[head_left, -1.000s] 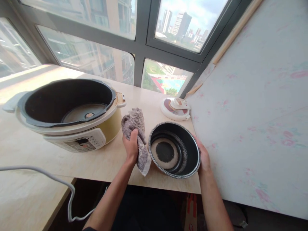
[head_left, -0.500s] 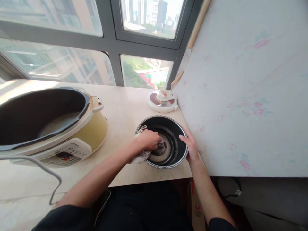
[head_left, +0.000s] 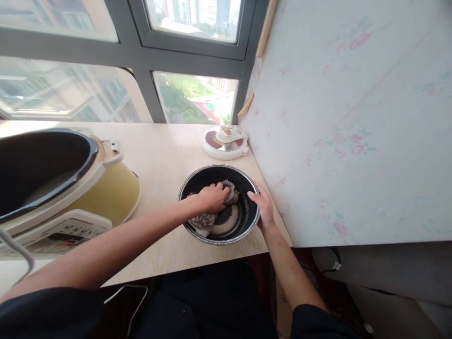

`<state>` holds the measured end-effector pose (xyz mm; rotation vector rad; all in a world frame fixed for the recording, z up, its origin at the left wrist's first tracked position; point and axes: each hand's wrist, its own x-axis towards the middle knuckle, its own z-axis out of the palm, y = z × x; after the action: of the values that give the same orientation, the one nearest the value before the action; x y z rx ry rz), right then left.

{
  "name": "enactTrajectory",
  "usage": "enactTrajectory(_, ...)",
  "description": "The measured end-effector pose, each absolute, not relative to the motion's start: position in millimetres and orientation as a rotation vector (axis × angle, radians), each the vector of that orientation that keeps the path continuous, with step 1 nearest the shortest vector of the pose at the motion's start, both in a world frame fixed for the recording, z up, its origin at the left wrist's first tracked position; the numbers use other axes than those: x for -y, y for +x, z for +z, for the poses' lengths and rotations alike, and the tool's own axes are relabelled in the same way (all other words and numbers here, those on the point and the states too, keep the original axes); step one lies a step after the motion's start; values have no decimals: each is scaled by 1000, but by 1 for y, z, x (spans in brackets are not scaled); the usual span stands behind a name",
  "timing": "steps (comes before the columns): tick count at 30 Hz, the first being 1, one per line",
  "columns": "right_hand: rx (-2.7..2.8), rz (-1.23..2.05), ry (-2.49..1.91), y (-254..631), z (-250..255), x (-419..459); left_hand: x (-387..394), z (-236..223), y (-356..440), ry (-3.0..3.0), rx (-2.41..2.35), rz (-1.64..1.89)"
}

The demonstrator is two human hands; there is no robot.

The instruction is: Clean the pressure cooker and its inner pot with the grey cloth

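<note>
A black inner pot [head_left: 243,223] with a speckled rim stands on the pale counter. Inside it, my left hand [head_left: 212,197] is closed on a grey-brown patterned cloth [head_left: 203,222], part of which bunches beyond my fingertips against the far inner wall. A lighter round patch shows on the pot's bottom. My right hand [head_left: 262,205] grips the pot's right rim, thumb over the inside edge and fingers around the outer wall, where they are partly hidden.
A yellow and white electric cooker [head_left: 106,188] stands open at the left, its grey cord [head_left: 19,249] in front. Behind the pot lies the cooker's white lid [head_left: 226,142]. A flower-patterned wall [head_left: 353,117] borders the right side, and windows [head_left: 196,96] rise behind the counter [head_left: 155,150].
My left hand has moved with the cloth toward the pot's far inner wall, and the cloth's trailing part now lies inside the rim. My right hand keeps its hold. The view has shifted right.
</note>
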<state>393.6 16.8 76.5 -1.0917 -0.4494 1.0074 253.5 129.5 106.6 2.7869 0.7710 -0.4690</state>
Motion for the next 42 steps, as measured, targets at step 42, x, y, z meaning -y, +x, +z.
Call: enactTrajectory(42,443,862,-1216,384,74,-18,-134,131,212,2517,-781,-630)
